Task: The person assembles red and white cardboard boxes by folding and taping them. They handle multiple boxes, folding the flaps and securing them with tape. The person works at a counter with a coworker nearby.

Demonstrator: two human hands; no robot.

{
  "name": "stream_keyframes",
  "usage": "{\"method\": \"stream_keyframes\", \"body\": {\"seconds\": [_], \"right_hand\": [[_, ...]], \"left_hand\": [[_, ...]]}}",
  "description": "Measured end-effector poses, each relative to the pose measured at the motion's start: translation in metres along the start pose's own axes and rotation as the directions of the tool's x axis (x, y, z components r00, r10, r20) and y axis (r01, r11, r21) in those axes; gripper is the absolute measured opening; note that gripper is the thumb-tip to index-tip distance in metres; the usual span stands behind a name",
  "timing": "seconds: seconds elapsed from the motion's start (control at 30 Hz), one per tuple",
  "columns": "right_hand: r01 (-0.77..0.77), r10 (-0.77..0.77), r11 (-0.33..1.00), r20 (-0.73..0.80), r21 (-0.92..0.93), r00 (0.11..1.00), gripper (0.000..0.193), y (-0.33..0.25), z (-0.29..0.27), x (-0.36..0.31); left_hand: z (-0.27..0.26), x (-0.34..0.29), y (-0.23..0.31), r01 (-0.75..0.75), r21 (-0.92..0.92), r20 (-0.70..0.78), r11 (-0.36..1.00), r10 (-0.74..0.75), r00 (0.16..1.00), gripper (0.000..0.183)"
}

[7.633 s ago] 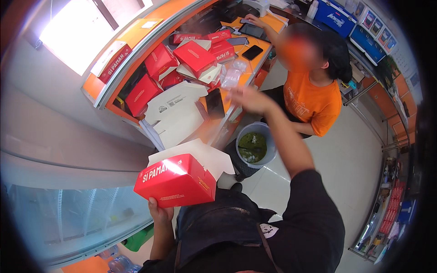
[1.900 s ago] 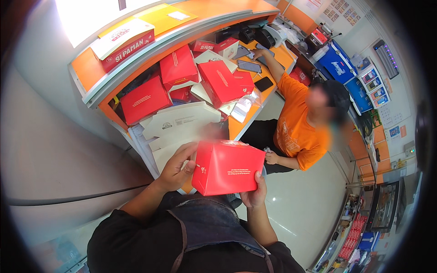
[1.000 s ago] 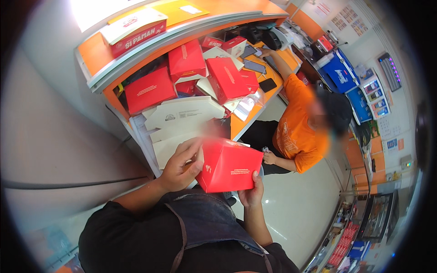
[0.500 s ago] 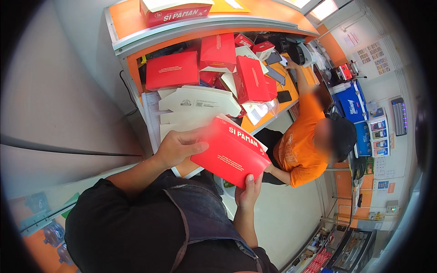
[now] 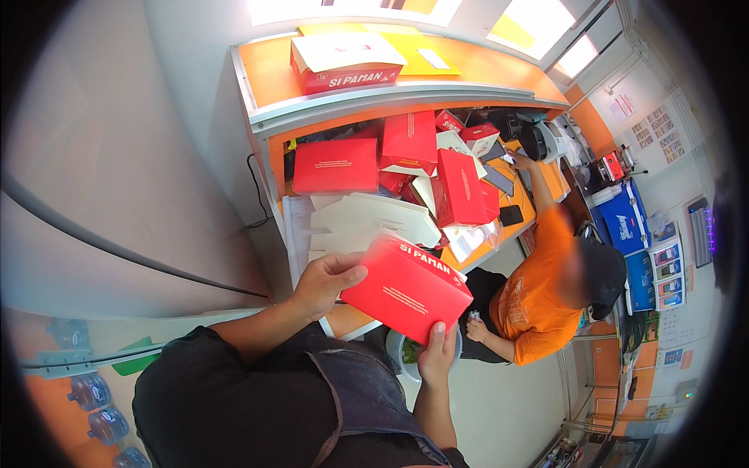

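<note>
Glossy red cardboard box (image 5: 409,292) is held in mid-air, near centre, over the near edge of the orange counter (image 5: 346,318); its underside is hidden. Left hand (image 5: 326,285) is clamped on its left end, right hand (image 5: 438,355) on its near right edge; thumbs visible, other fingers partly hidden. Opened white cardboard blank (image 5: 378,217), far left of it, is partly covered. Round pale plastic bucket (image 5: 396,364) is half blocked by right hand. Box has bold white lettering on its far panel; smaller face text too fine.
</note>
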State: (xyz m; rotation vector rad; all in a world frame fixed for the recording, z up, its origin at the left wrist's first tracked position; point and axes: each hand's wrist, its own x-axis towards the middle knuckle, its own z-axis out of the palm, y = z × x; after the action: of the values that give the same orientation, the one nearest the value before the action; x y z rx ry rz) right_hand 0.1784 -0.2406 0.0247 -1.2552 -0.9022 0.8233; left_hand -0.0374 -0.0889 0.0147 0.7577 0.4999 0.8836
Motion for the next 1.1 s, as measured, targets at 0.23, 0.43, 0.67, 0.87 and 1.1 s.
{"method": "stream_keyframes", "body": {"seconds": [0.23, 0.43, 0.67, 0.87, 1.1], "right_hand": [[-0.039, 0.012, 0.983, 0.151, 0.179, 0.988, 0.075, -0.012, 0.008, 0.024], [-0.07, 0.02, 0.968, 0.199, 0.243, 0.98, 0.077, -0.019, 0.018, 0.025], [-0.18, 0.122, 0.947, 0.22, 0.266, 0.968, 0.051, -0.009, 0.019, 0.016], [-0.207, 0.162, 0.939, 0.177, 0.276, 0.971, 0.043, -0.002, 0.01, 0.01], [-0.228, 0.185, 0.922, 0.163, 0.311, 0.969, 0.039, 0.002, 0.011, 0.005]], "left_hand": [[-0.021, 0.001, -0.004, 0.152, -0.113, 0.015, 0.982, -0.151, 0.988, 0.056], [-0.042, 0.034, 0.049, -0.054, -0.096, -0.497, 0.994, -0.001, 0.868, 0.057], [-0.068, 0.091, 0.064, -0.18, -0.177, -0.614, 0.968, 0.034, 0.789, 0.046], [-0.063, 0.106, 0.082, -0.171, -0.155, -0.656, 0.973, 0.028, 0.754, 0.043], [-0.049, 0.088, 0.094, -0.103, -0.173, -0.648, 0.979, -0.034, 0.761, 0.042]]}}
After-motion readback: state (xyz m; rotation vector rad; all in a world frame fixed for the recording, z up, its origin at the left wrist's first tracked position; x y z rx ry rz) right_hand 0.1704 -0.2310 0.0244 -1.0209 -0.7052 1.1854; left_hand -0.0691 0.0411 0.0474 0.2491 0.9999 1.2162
